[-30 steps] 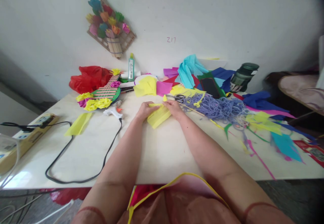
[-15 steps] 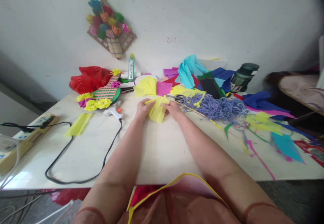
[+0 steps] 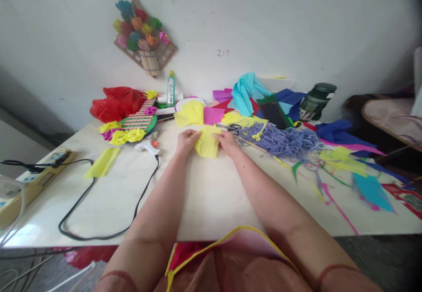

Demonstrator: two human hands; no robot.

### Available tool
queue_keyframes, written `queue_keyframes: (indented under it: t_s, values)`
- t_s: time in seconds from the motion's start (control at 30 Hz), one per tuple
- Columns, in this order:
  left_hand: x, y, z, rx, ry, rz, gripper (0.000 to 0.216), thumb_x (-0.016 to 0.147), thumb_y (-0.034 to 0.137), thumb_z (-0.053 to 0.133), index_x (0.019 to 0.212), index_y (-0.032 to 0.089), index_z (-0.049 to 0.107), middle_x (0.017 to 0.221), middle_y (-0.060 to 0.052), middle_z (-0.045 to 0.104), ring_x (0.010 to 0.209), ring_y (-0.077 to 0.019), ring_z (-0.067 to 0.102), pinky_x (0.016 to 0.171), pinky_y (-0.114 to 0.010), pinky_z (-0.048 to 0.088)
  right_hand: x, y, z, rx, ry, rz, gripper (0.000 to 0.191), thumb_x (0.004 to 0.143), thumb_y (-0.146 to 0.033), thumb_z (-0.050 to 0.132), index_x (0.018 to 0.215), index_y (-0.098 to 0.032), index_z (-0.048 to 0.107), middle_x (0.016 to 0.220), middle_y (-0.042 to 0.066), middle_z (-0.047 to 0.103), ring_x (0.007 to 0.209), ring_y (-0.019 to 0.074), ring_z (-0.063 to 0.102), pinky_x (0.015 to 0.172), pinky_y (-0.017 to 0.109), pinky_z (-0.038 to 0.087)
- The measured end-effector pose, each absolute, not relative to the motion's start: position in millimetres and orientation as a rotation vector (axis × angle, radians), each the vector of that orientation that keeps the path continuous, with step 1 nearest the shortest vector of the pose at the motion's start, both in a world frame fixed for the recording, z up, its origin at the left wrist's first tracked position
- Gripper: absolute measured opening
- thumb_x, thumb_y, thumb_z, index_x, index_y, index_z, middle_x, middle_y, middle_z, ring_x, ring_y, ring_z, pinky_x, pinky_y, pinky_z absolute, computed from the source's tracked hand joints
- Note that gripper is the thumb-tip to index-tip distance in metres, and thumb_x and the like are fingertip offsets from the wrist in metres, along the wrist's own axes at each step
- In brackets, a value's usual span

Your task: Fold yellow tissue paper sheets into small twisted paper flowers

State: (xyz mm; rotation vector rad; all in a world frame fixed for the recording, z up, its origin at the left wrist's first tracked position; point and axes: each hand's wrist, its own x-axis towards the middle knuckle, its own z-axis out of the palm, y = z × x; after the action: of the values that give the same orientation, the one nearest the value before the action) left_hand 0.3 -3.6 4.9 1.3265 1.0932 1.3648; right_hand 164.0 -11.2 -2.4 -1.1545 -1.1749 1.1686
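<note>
Between my two hands a piece of yellow crepe paper (image 3: 207, 142) is held over the middle of the table, its lower part hanging flat. My left hand (image 3: 187, 142) pinches its left edge. On the right edge, my right hand (image 3: 228, 141) grips the paper with thumb and fingers. Scissors (image 3: 233, 128) lie just beyond my right hand, beside a tangle of purple yarn (image 3: 280, 138). To the left of my left hand rests a white glue gun (image 3: 147, 147). Behind the held paper are yellow sheets (image 3: 189, 112) and a pink square (image 3: 213, 115).
A stick-and-paper craft with yellow flowers (image 3: 132, 127) and a red plastic bag (image 3: 117, 103) sit at the back left. The cord (image 3: 99, 238) loops across the left side from a power strip (image 3: 49, 169). A dark green bottle (image 3: 317, 102) and a phone (image 3: 274, 115) are at the back right.
The yellow paper has been spread flatter and wider between my hands; its lower edge now hangs straighter. Both hands stay in nearly the same place.
</note>
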Motion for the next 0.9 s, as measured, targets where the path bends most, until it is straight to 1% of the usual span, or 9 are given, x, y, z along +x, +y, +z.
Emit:
queue_keyframes:
  t_s: [0.17,0.3,0.4,0.5,0.67,0.8,0.9]
  values:
    - [-3,-1,5,1.496,1.300,1.347,0.032,0.058,0.045,0.063,0.063,0.013,0.059,0.056,0.000,0.057,0.052,-0.0105,0.050,0.050,-0.021,0.036,164,-14,0,-1.187,-1.236,1.170,0.021,0.061,-0.035,0.062,0.065,-0.015,0.058,0.057,0.000,0.059,0.048,0.0120,0.051,0.045,0.024,0.040]
    - [-3,-2,7,1.759,1.569,1.248,0.034,0.065,0.048,0.056,0.062,0.015,0.061,0.056,-0.001,0.058,0.057,-0.0123,0.050,0.050,-0.021,0.033,162,-17,1,-1.176,-1.290,1.213,0.023,0.057,-0.036,0.065,0.061,-0.015,0.056,0.054,-0.001,0.057,0.046,0.0114,0.050,0.043,0.023,0.039]
    - [-2,-1,8,1.925,1.664,1.208,0.035,0.070,0.049,0.050,0.064,0.016,0.061,0.059,-0.001,0.058,0.058,-0.0123,0.049,0.050,-0.022,0.031,162,-17,1,-1.152,-1.300,1.232,0.026,0.056,-0.038,0.066,0.061,-0.015,0.056,0.054,-0.001,0.057,0.046,0.0114,0.050,0.042,0.023,0.039]
    - [-1,1,7,1.976,1.658,1.220,0.035,0.073,0.047,0.047,0.066,0.016,0.061,0.061,-0.001,0.058,0.058,-0.0121,0.049,0.051,-0.022,0.031,162,-17,0,-1.137,-1.321,1.224,0.027,0.056,-0.040,0.065,0.060,-0.015,0.055,0.052,-0.001,0.055,0.045,0.0112,0.049,0.041,0.023,0.038]
    - [-2,6,1,1.873,1.591,1.300,0.033,0.073,0.045,0.047,0.067,0.015,0.059,0.060,-0.001,0.057,0.057,-0.0117,0.048,0.051,-0.021,0.031,163,-14,-3,-1.151,-1.409,1.175,0.027,0.057,-0.040,0.063,0.058,-0.017,0.050,0.049,-0.004,0.050,0.043,0.0099,0.046,0.041,0.022,0.036]
    - [-2,9,-4,1.743,1.516,1.352,0.034,0.071,0.047,0.049,0.067,0.015,0.059,0.056,-0.001,0.054,0.055,-0.0112,0.047,0.049,-0.020,0.031,163,-8,-11,-1.236,-1.476,0.977,0.029,0.062,-0.040,0.056,0.050,-0.018,0.041,0.043,-0.006,0.038,0.041,0.0080,0.038,0.039,0.021,0.029]
    - [-2,9,-5,1.709,1.461,1.359,0.033,0.070,0.046,0.051,0.067,0.014,0.059,0.056,-0.001,0.054,0.054,-0.0110,0.046,0.048,-0.020,0.031,164,-4,-15,-1.238,-1.509,0.893,0.029,0.064,-0.039,0.052,0.049,-0.019,0.037,0.042,-0.007,0.032,0.042,0.0074,0.033,0.040,0.020,0.026]
